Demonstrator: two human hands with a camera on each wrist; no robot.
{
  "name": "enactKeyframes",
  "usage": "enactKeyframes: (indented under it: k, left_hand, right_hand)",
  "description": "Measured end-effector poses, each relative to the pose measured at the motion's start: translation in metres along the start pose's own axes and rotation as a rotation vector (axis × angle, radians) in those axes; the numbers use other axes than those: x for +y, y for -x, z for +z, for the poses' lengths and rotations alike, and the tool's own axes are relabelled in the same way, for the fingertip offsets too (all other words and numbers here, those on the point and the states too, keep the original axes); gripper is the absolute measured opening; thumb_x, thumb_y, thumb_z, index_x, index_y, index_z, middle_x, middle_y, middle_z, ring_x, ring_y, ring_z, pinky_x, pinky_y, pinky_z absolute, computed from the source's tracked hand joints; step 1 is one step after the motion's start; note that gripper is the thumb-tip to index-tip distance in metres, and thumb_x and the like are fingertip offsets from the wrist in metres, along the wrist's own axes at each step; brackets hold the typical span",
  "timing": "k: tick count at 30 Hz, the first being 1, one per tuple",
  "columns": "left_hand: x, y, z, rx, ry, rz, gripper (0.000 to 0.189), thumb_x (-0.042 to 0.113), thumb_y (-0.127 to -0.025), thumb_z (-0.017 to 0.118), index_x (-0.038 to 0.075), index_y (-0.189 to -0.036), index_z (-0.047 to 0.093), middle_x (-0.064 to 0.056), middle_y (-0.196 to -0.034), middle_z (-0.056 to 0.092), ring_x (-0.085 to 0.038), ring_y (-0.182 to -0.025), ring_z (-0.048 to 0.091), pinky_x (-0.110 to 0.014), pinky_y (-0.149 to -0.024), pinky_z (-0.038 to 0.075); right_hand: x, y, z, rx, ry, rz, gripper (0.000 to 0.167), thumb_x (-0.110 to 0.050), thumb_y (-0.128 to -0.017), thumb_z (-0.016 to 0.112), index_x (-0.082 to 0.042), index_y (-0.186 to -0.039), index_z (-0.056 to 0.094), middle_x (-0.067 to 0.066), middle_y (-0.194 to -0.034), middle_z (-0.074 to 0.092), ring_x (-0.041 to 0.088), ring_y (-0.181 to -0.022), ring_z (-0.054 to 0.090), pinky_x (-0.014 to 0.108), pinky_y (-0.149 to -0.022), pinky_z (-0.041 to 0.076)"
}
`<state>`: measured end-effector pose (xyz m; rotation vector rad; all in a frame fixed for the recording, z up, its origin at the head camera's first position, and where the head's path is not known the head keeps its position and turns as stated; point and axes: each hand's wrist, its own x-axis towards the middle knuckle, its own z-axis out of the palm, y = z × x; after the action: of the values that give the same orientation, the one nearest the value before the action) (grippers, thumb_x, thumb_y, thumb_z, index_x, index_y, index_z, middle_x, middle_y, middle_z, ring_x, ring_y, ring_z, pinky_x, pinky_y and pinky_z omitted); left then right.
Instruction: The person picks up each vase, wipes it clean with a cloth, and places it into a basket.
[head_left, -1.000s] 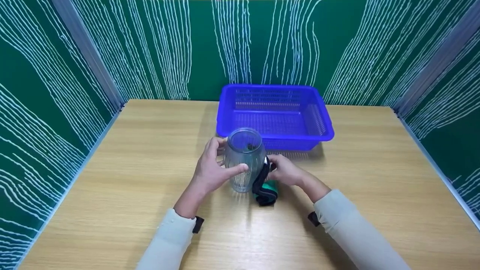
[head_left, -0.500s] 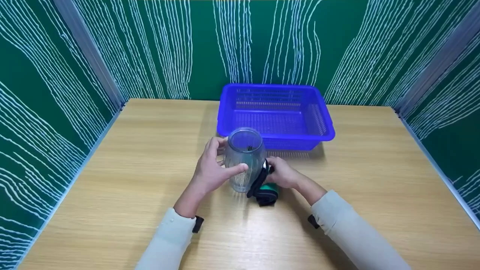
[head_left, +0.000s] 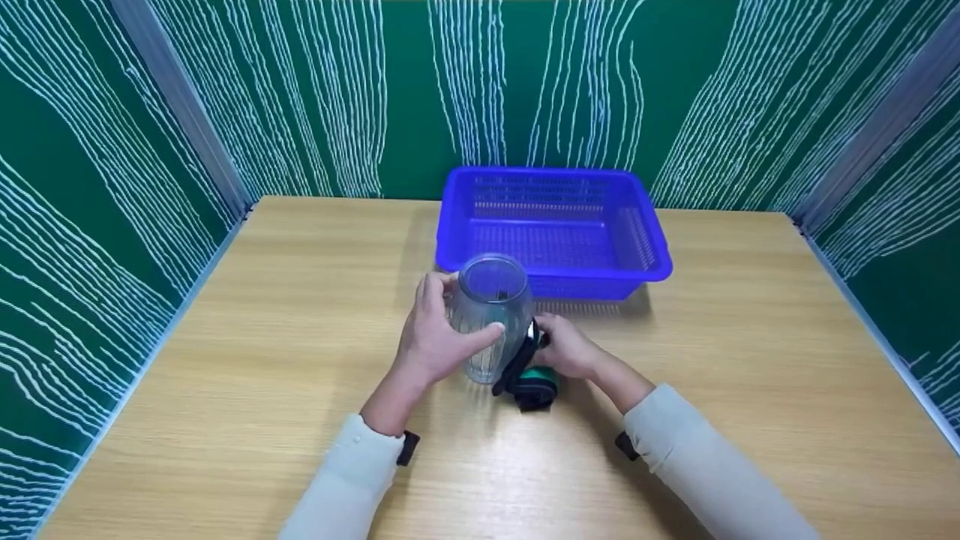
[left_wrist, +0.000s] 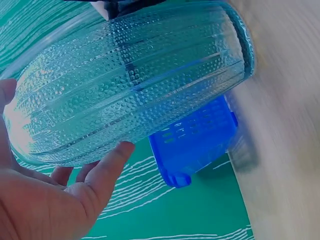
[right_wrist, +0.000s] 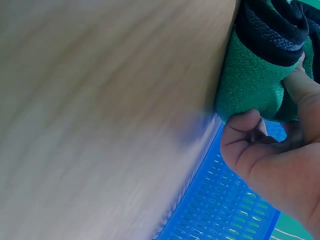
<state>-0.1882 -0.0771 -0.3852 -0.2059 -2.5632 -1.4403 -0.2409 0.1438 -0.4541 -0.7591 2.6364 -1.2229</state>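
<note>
A ribbed clear glass vase stands upright on the table with its mouth up. My left hand grips it from the left, thumb across the near side; in the left wrist view the bumpy glass of the vase fills much of the frame beside the left hand. My right hand pinches a green cloth with black edging at the vase's right side. A black-edged flap of this cloth lies against the glass. In the right wrist view the cloth is rolled up, and the right hand's thumb and fingers hold it.
Behind the vase a blue perforated plastic basket sits near the back of the wooden table. Green walls with white wavy lines enclose the back and sides.
The cloth's black-edged flap has shifted left against the lower vase, and my right hand has moved slightly down. My left hand has slid a little to the right on the glass.
</note>
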Motion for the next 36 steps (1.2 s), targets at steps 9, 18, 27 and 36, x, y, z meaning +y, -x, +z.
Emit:
enactKeyframes:
  k: [9, 18, 27, 36]
  left_hand:
    - [0.001, -0.001, 0.001, 0.005, -0.015, -0.062, 0.096, 0.066, -0.055, 0.082, 0.021, -0.127, 0.039, 0.002, -0.125, 0.045, -0.016, -0.116, 0.050, -0.041, -0.096, 0.048]
    - [0.000, -0.003, -0.001, -0.033, 0.032, -0.074, 0.091, 0.064, -0.058, 0.082, 0.025, -0.128, 0.037, 0.005, -0.127, 0.045, -0.016, -0.120, 0.048, -0.046, -0.102, 0.044]
    - [-0.002, -0.006, 0.000, -0.058, 0.073, -0.057, 0.083, 0.055, -0.061, 0.085, 0.026, -0.124, 0.039, 0.007, -0.127, 0.046, -0.015, -0.122, 0.046, -0.047, -0.106, 0.040]
    - [-0.007, -0.006, 0.002, -0.067, 0.131, -0.012, 0.079, 0.047, -0.063, 0.086, 0.025, -0.125, 0.042, 0.007, -0.126, 0.048, -0.014, -0.121, 0.046, -0.047, -0.106, 0.040]
  right_hand:
    - [0.001, 0.002, 0.000, 0.005, 0.021, 0.010, 0.035, -0.004, -0.073, 0.078, -0.004, -0.106, 0.069, 0.014, -0.110, 0.066, 0.031, -0.109, 0.057, 0.049, -0.098, 0.045]
    - [-0.001, 0.003, -0.012, -0.036, -0.046, 0.002, 0.035, -0.008, -0.073, 0.080, -0.007, -0.104, 0.067, 0.009, -0.104, 0.066, 0.019, -0.097, 0.053, 0.038, -0.087, 0.047]
    - [-0.001, 0.006, -0.020, -0.050, -0.131, -0.021, 0.038, -0.008, -0.073, 0.080, -0.005, -0.108, 0.067, 0.009, -0.102, 0.064, 0.016, -0.094, 0.049, 0.046, -0.088, 0.045]
    - [-0.004, 0.008, -0.024, -0.030, -0.104, -0.007, 0.038, -0.004, -0.073, 0.079, -0.001, -0.109, 0.066, 0.008, -0.098, 0.060, 0.018, -0.093, 0.049, 0.044, -0.088, 0.045]
